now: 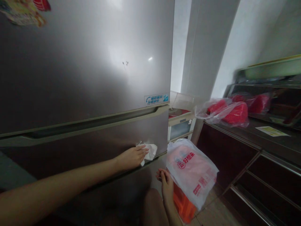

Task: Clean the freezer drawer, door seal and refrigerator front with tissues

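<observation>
My left hand (133,157) reaches in from the lower left and presses a crumpled white tissue (151,152) against the middle door of a silver-grey refrigerator (98,62). Its fingers lie over the tissue, near the right end of that door and just above the lower seam. Lower down and to the right, my right hand (165,179) is held with curled fingers and the thumb against them; nothing shows in it. Close beside it is a white plastic bag (191,171) with red print, resting over an orange plastic object (183,204).
On the right, a dark counter (256,133) carries red items in clear plastic (235,111) and a paper card (272,131). Dark drawers (270,188) run below it. Behind the refrigerator's edge stands a white appliance (180,128). A blue-printed sticker (156,99) marks the upper door.
</observation>
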The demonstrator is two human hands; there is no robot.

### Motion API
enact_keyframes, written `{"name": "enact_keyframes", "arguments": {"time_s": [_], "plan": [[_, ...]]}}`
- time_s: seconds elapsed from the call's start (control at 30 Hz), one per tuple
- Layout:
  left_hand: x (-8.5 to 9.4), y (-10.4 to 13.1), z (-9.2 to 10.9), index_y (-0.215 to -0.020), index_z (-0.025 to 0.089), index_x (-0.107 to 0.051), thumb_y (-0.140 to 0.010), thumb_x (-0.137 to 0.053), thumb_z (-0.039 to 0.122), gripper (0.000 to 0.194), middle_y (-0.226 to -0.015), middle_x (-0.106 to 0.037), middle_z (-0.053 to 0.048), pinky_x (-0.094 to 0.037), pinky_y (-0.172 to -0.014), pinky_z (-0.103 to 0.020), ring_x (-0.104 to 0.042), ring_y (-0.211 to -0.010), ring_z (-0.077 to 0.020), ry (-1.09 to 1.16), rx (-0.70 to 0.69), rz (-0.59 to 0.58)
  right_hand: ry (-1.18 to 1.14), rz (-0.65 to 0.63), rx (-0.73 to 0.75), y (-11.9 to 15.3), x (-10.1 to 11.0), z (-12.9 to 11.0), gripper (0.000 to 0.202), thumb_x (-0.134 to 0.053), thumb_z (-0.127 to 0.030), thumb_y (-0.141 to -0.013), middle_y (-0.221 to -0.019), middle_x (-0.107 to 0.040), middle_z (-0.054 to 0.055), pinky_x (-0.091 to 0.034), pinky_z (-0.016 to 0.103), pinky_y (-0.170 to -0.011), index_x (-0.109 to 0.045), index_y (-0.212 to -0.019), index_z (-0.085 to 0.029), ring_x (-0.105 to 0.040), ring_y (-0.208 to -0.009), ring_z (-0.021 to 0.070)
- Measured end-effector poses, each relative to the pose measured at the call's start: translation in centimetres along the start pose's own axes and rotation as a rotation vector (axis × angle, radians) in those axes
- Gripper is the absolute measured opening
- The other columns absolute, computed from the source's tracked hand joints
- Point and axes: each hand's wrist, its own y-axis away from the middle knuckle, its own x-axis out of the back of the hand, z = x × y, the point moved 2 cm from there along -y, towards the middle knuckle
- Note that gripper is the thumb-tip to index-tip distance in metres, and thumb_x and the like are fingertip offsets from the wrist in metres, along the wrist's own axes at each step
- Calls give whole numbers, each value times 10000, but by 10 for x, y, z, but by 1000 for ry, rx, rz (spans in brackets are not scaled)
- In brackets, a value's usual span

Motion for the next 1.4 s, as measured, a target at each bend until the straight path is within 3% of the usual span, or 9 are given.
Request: {"name": "enact_keyframes", "arguments": {"time_s": [0.23, 0.33, 0.43, 0.7, 0.77, 0.87, 1.07, 1.33, 1.4], "plan": [[92, -6, -65, -1281, 64, -538, -934, -405, 78, 372, -1363, -555, -131, -336, -1133, -390, -470, -1313, -206, -181, 95, 54, -16, -15, -20, 5, -9, 0, 407, -641, -555, -720, -777, -692, 70, -551, 332, -615, -711, -844, -173, -664, -656, 204], [106, -8, -76, -1318, 68, -504, -942, -391, 93, 393, -1412, -499, -142, -311, -1149, -416, -435, -1340, -217, -222, 210, 105, -19, -19, -23, 7, -13, -1, 397, -635, -542, -731, -801, -697, 76, -552, 333, -621, -710, -851, -171, -667, -669, 206], [88, -9, -59, -1309, 87, -515, -946, -381, 96, 387, -1417, -499, -122, -318, -1145, -407, -414, -1355, -210, -208, 268, 132, -13, -36, -20, 8, -17, -2, 396, -625, -533, -741, -802, -697, 79, -549, 332, -624, -707, -860, -165, -665, -680, 208], [-29, 19, 39, -1271, 139, -555, -976, -350, 151, 359, -1389, -544, -54, -340, -1123, -325, -444, -1329, -149, 25, 255, 77, 74, 36, 121, -15, -16, -18, 412, -544, -468, -829, -1217, -629, 125, -543, 374, -815, -635, -1122, -193, -598, -1085, 252], [-42, 31, 51, -1269, 130, -557, -972, -364, 159, 354, -1376, -558, -58, -347, -1114, -310, -462, -1314, -144, 53, 214, 52, 115, 48, 175, -24, -16, -21, 447, -528, -461, -838, -1287, -594, 126, -499, 412, -926, -604, -1191, -198, -548, -1182, 256], [-41, 43, 53, -1255, 108, -566, -971, -371, 160, 349, -1354, -577, -65, -352, -1107, -298, -503, -1276, -145, 54, 152, 14, 204, 64, 255, -38, -20, -23, 550, -505, -483, -845, -1402, -506, 130, -335, 441, -1103, -530, -1301, -177, -449, -1306, 242], [-2, 47, 23, -1193, 109, -610, -962, -365, 109, 337, -1317, -608, -60, -307, -1142, -295, -494, -1285, -147, 33, 98, 23, 262, 47, 235, -60, -29, -19, 792, -458, -591, -838, -1553, -262, 139, -156, 440, -1183, -332, -1451, -105, -214, -1448, 238], [101, 41, -63, -1351, 88, -463, -971, -327, 101, 404, -1439, -477, -123, -226, -1186, -363, -319, -1406, -167, -106, 190, 78, 268, 19, 203, -61, -31, -18, 834, -430, -634, -838, -1561, -246, 107, -140, 412, -1192, -294, -1478, -117, -196, -1455, 225], [115, 36, -74, -1369, 84, -440, -979, -300, 107, 414, -1465, -442, -121, -218, -1189, -388, -267, -1427, -180, -143, 258, 107, 268, 18, 209, -59, -32, -18, 818, -431, -620, -849, -1561, -243, 109, -142, 422, -1191, -292, -1479, -118, -198, -1454, 227]]}}
